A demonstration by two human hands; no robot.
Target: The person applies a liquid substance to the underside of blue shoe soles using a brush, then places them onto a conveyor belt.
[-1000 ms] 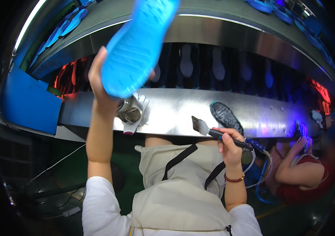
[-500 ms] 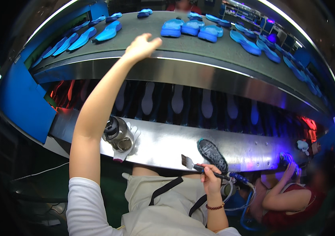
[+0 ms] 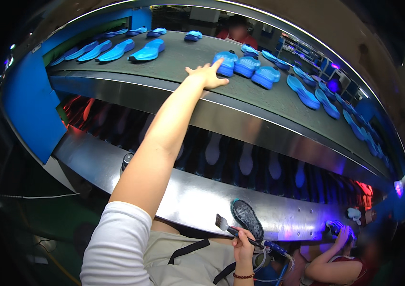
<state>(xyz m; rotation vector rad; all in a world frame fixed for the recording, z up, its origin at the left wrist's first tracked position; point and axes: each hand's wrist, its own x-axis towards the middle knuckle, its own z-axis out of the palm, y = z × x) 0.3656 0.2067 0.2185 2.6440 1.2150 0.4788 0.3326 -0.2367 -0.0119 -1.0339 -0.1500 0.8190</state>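
My left hand (image 3: 207,77) is stretched out over the green conveyor belt (image 3: 178,62), its fingers spread. Its fingertips reach the nearest blue shoe sole (image 3: 225,63) in a small cluster; whether they touch it I cannot tell. My right hand (image 3: 244,245) is closed around the handle of a flat brush (image 3: 222,223), bristles pointing up and left. Just beyond the brush, a dark shoe (image 3: 247,218) lies on the metal ledge (image 3: 188,202), its black and grey underside with a teal edge facing up. A thin hose or cable runs near my right hand.
More blue soles (image 3: 149,50) lie along the belt to both sides. Under it, a dark opening (image 3: 231,155) shows pale sole shapes and red glow at its ends. A black bottle cap (image 3: 127,161) shows behind my left arm. At right, a co-worker's hands (image 3: 340,238) hold a shoe.
My left hand has moved right and farther over the belt, up to the clustered soles. The view has shifted and tilted. My right hand keeps its hold on the brush.
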